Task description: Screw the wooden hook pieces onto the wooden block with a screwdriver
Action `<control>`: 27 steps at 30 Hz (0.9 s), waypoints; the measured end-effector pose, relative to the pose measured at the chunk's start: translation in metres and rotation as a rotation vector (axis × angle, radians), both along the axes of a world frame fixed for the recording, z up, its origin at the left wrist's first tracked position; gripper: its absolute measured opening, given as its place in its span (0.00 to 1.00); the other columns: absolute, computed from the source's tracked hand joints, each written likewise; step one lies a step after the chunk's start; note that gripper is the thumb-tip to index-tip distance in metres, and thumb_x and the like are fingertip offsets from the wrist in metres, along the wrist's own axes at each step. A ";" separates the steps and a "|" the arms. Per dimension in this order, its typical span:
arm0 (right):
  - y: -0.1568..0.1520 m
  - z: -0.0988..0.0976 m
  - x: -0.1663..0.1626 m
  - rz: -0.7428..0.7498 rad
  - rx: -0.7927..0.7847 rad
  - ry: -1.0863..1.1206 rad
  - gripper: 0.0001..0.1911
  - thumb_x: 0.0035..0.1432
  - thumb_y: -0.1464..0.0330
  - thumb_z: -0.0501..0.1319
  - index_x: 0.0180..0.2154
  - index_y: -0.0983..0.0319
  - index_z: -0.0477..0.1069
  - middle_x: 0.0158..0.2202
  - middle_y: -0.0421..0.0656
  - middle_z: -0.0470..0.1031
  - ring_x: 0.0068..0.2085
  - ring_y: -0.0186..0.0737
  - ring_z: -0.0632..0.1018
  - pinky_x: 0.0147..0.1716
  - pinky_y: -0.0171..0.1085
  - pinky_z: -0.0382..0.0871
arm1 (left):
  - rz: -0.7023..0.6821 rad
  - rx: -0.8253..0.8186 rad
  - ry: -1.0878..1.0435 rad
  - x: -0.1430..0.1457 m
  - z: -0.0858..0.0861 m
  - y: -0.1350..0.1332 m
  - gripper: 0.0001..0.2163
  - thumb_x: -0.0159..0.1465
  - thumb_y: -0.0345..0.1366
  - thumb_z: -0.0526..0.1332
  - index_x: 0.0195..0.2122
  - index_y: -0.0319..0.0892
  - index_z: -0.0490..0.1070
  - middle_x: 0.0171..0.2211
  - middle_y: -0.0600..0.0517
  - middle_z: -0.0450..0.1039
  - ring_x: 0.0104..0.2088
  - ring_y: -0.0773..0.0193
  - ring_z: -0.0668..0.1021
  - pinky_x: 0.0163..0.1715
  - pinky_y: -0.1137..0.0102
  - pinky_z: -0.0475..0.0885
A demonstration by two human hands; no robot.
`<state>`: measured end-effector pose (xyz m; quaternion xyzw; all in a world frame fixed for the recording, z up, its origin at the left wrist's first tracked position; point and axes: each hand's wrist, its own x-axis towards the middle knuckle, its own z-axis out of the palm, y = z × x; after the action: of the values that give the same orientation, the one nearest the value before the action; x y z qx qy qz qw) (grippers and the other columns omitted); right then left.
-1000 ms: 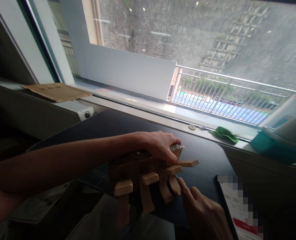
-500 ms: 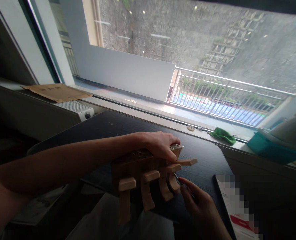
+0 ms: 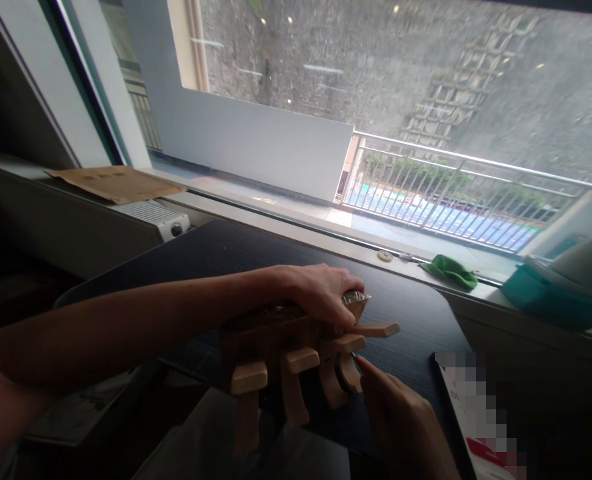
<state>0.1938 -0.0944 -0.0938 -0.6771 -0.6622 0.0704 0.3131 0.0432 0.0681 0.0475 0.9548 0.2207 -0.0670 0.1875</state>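
Observation:
A wooden piece with several curved, bracket-like legs lies on its side on the dark table, near its front edge. Clear shiny plastic covers part of its top. My left hand is laid over the piece, thumb on the near side and fingers curled over the far side, gripping it. Close by the rightmost leg is my right hand, its fingers closed around a slim metal tool. Most of the tool is hidden now; its exact kind cannot be made out.
The dark table meets a window sill. On the sill are a roll of tape, a green cloth and a teal bin. A brown envelope lies at left above a white heater. A partly blurred white-and-red box stands right.
My right hand has turned and moved slightly down, and the tool's shaft shows less. My left hand stays on the wooden piece, which has shifted only slightly.

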 end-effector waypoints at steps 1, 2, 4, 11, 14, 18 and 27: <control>0.002 0.001 0.001 -0.008 -0.102 0.236 0.19 0.60 0.61 0.51 0.46 0.62 0.74 0.27 0.44 0.74 0.25 0.36 0.74 0.23 0.31 0.64 | -0.002 0.001 -0.001 0.000 0.000 0.000 0.22 0.49 0.45 0.57 0.47 0.48 0.66 0.45 0.51 0.69 0.40 0.57 0.74 0.32 0.69 0.69; 0.003 0.001 0.002 -0.014 -0.195 0.466 0.21 0.58 0.57 0.54 0.45 0.63 0.75 0.24 0.43 0.74 0.25 0.36 0.73 0.22 0.31 0.63 | -0.002 0.001 -0.003 0.000 0.001 0.000 0.22 0.49 0.45 0.57 0.46 0.48 0.66 0.45 0.51 0.69 0.40 0.57 0.74 0.32 0.69 0.69; 0.006 0.000 0.003 -0.047 -0.324 0.825 0.25 0.53 0.53 0.58 0.44 0.64 0.75 0.19 0.40 0.69 0.21 0.33 0.69 0.19 0.30 0.59 | -0.001 -0.006 -0.006 0.000 0.001 -0.001 0.22 0.49 0.44 0.57 0.47 0.48 0.66 0.45 0.51 0.69 0.40 0.57 0.74 0.32 0.69 0.69; 0.002 -0.006 0.001 -0.084 -0.205 0.423 0.23 0.57 0.55 0.54 0.46 0.63 0.72 0.21 0.40 0.71 0.22 0.35 0.72 0.20 0.31 0.63 | 0.009 0.000 -0.023 0.000 -0.001 0.000 0.22 0.49 0.45 0.57 0.47 0.48 0.66 0.44 0.50 0.69 0.40 0.57 0.74 0.32 0.70 0.69; -0.003 -0.001 -0.002 -0.015 0.016 -0.153 0.19 0.60 0.63 0.51 0.51 0.59 0.68 0.28 0.42 0.76 0.22 0.34 0.75 0.18 0.30 0.63 | 0.010 -0.006 -0.024 -0.001 -0.002 0.001 0.23 0.49 0.46 0.57 0.47 0.48 0.65 0.45 0.50 0.69 0.40 0.57 0.73 0.32 0.69 0.69; -0.006 0.008 -0.005 0.072 0.170 -0.581 0.24 0.52 0.79 0.48 0.50 0.64 0.68 0.25 0.41 0.72 0.16 0.31 0.71 0.12 0.28 0.54 | 0.013 -0.001 -0.029 -0.001 -0.003 0.001 0.24 0.49 0.46 0.57 0.48 0.48 0.65 0.44 0.51 0.69 0.40 0.57 0.73 0.33 0.69 0.69; 0.008 0.001 0.006 0.039 -0.241 0.432 0.22 0.58 0.58 0.53 0.47 0.63 0.73 0.20 0.41 0.71 0.21 0.35 0.71 0.19 0.31 0.59 | -0.023 0.012 -0.040 -0.001 -0.001 -0.002 0.20 0.49 0.44 0.57 0.44 0.47 0.67 0.42 0.51 0.69 0.37 0.59 0.73 0.29 0.70 0.68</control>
<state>0.2000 -0.0867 -0.0930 -0.6658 -0.5797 0.2980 0.3631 0.0421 0.0662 0.0460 0.9594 0.2066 -0.0489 0.1856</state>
